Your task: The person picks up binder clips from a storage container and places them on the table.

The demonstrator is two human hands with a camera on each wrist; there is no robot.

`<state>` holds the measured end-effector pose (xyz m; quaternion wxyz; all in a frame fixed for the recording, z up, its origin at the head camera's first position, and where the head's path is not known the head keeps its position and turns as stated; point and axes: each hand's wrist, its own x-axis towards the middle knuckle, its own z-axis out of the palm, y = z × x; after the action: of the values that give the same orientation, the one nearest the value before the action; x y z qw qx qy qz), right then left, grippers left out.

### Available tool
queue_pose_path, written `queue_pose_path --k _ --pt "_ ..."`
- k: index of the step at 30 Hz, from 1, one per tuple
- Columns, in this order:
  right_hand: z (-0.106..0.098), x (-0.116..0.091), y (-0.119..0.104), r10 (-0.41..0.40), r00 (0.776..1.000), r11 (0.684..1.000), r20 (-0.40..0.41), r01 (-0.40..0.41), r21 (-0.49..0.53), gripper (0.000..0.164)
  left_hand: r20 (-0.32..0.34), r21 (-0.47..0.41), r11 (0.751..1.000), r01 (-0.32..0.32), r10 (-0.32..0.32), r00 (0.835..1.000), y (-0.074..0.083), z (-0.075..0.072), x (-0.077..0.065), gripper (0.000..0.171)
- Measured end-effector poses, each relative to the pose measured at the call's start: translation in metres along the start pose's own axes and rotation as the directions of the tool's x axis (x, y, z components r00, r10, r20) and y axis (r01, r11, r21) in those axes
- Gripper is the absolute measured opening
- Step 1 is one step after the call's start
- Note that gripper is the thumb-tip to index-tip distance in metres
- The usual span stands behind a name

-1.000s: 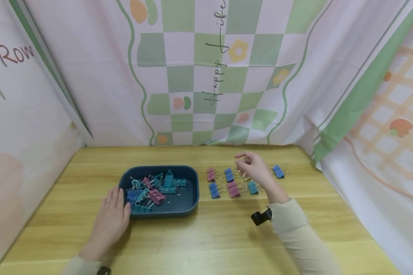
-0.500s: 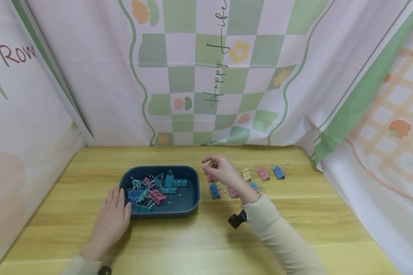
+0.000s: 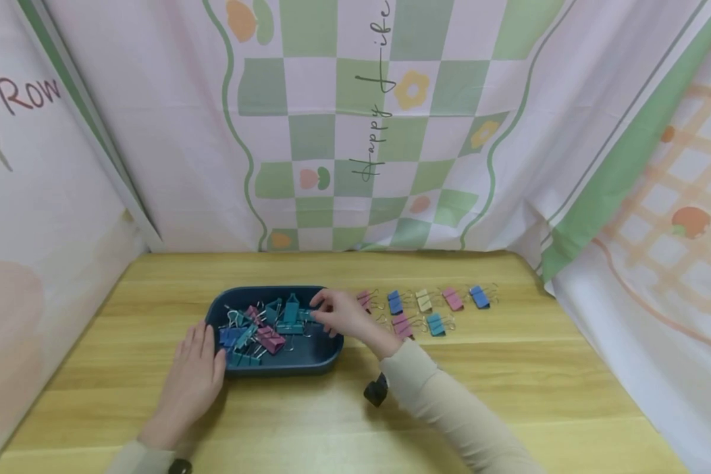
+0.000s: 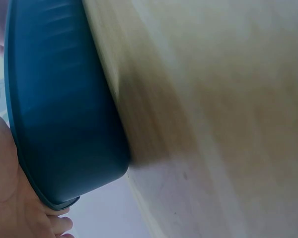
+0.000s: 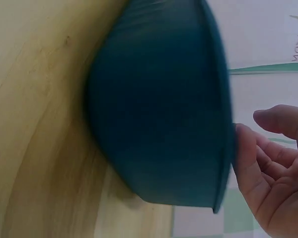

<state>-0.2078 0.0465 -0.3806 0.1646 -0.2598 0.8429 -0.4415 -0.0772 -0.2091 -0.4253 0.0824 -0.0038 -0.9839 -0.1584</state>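
Note:
A dark blue plastic tray holds a loose heap of binder clips, among them a magenta clip, a teal clip and a blue clip. My left hand rests with straight fingers against the tray's left side; the left wrist view shows this tray wall close up. Over the tray's right end is my right hand, its fingers bent loosely. In the right wrist view the thumb stands apart from the forefinger, and nothing is between them.
Right of the tray, binder clips lie in two rows on the wooden table. The back row ends with a blue clip; the front row with a teal clip. My right hand and wrist partly cover this row's left end. Printed curtains surround the table.
My right hand has moved left from above the binder clip rows to the tray's right end, uncovering the back row. The left hand and the tray have stayed in place.

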Motion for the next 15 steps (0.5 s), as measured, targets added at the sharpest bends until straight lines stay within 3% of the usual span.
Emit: queue_pose_path --k 15 --pt "0.023 0.018 -0.003 0.130 0.991 0.986 0.029 -0.126 -0.110 0.025 0.003 -0.009 1.000 -0.004 0.004 1.000 0.000 -0.001 0.000 0.056"
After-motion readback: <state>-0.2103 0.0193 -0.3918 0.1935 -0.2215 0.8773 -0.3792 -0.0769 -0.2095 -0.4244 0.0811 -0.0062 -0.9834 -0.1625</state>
